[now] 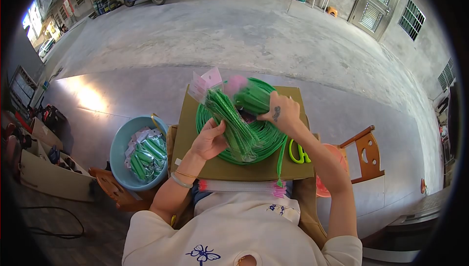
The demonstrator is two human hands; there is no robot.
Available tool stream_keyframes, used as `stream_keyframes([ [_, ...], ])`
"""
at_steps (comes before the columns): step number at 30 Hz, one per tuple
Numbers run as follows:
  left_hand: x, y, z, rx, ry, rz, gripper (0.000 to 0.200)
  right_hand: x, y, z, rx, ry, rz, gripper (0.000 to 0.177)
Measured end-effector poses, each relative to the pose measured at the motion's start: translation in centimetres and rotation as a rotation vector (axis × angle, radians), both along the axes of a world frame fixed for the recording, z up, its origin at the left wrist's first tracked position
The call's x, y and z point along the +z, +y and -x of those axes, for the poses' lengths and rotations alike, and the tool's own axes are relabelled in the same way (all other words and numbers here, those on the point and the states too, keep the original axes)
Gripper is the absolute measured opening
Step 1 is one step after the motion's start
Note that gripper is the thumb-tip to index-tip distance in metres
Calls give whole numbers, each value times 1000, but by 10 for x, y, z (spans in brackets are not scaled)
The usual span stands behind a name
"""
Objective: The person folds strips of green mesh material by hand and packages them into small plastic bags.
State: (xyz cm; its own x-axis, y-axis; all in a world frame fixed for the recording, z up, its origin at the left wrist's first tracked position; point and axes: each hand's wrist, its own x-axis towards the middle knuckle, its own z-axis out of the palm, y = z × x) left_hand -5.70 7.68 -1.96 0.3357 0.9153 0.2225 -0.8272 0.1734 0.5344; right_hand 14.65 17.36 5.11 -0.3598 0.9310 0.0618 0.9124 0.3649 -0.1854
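My left hand (209,141) is closed around a clear plastic bag (233,124) of long green strips, its pale pink-and-white top end pointing up and away. Close beside it, my right hand (284,112) grips a bundle of green strips (254,99), slightly blurred, with a pink end toward the bag's top. Both are held over a large coil of green strip (273,141) lying on a cardboard box (193,166). A loose tail of the coil hangs over the box's near edge. Lime-green scissors handles (298,153) show near my right forearm.
To the left, a light blue tub (117,144) holds several filled bags (146,156) on a wooden chair (110,188). Pink-tipped clear sticks (239,186) lie across my lap. At right, a pink basin (325,188) sits by another wooden chair (378,156).
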Motion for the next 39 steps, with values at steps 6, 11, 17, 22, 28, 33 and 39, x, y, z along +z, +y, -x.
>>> stream_keyframes([
  [6, 16, -5, -16, 26, -10, 171, 31, 11, 0, -1, 46, 131, 134, 61],
  [11, 4, 9, -44, 193, 67, 206, 28, 18, -5, 0, 77, 167, 191, 53],
  [17, 16, 12, -69, 281, 103, 327, 29, -10, 12, -19, 240, 111, 76, 42],
  [22, 1, 16, -74, 292, 55, 424, 30, -41, 35, -27, 349, 114, 112, 50],
  [28, -4, 14, -69, 296, 90, 449, 29, -39, 50, -20, 395, 502, 416, 91],
  [33, -1, 16, -74, 321, 101, 456, 28, 0, 21, -9, 361, 168, 558, 116],
  [39, 2, 12, -43, 165, 374, 353, 36, 3, 6, 5, 179, -12, 298, 81],
])
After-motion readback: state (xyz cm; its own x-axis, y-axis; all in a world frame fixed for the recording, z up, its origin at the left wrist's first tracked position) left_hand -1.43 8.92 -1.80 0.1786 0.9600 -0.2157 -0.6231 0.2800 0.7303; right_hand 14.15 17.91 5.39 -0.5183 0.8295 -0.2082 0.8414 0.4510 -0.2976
